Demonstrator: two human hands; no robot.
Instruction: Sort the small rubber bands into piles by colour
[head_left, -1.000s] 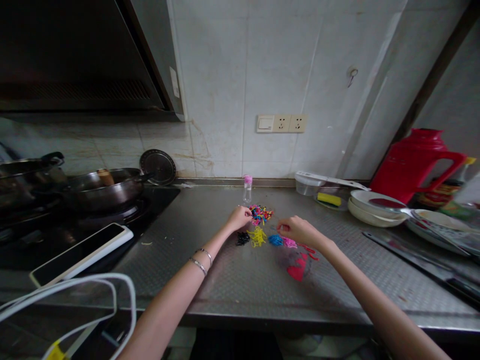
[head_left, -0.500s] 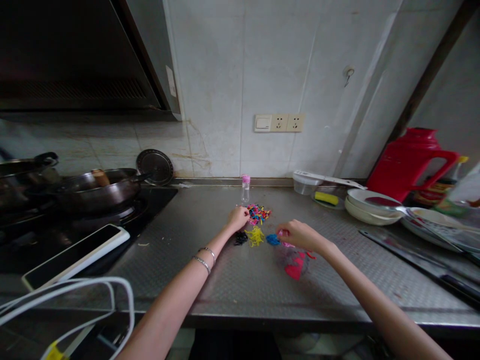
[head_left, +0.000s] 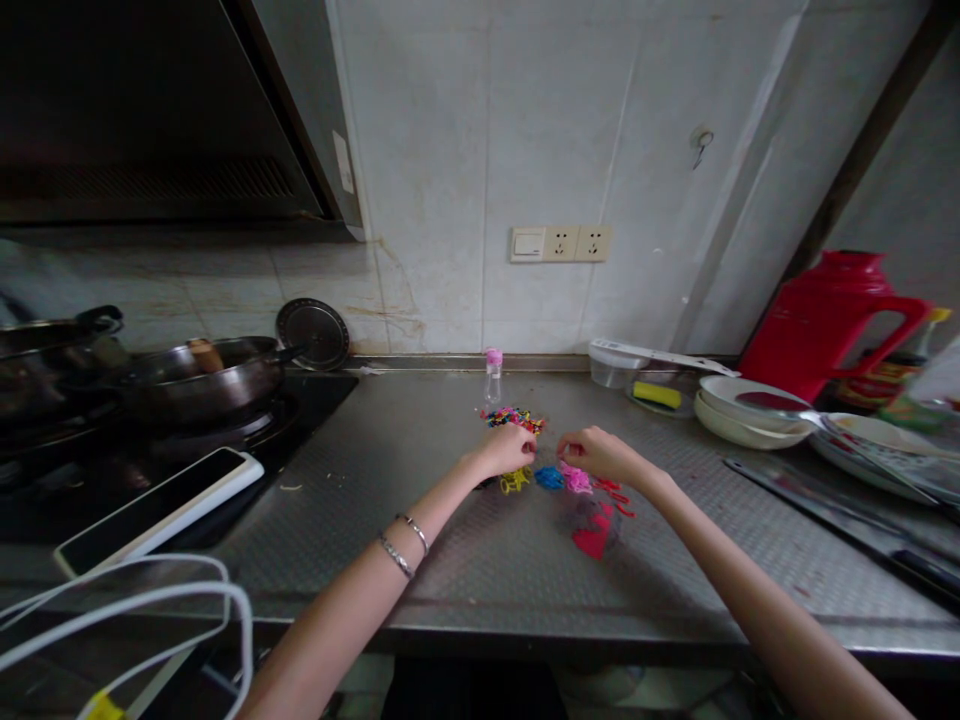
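At the front edge of the metal counter [head_left: 487,570], 2 bare arms reach forward from the person. The left arm wears 2 thin bracelets [head_left: 405,540]. A bit farther in lies a red scrap [head_left: 592,540] in what looks like a clear bag, though it is too blurry to be sure. Past that, the left hand [head_left: 506,452] rests curled over small hair bands, just above the yellow pile [head_left: 515,480]. I cannot tell if its fingers pinch one. The right hand [head_left: 600,455] is close beside it, fingers bent together over the pink pile [head_left: 576,480], maybe gripping a tiny band. A blue pile [head_left: 549,478] sits between the yellow and the pink. Just behind the hands is the mixed pile [head_left: 512,417] of many colors. Behind that stands a small bottle [head_left: 493,375] with a pink cap. Off to the left are a phone [head_left: 157,510] and a dark pan [head_left: 199,380] on the stove. Off to the right are stacked white bowls [head_left: 742,410] and a red jug [head_left: 825,320]. On the far wall is a socket strip [head_left: 561,243].
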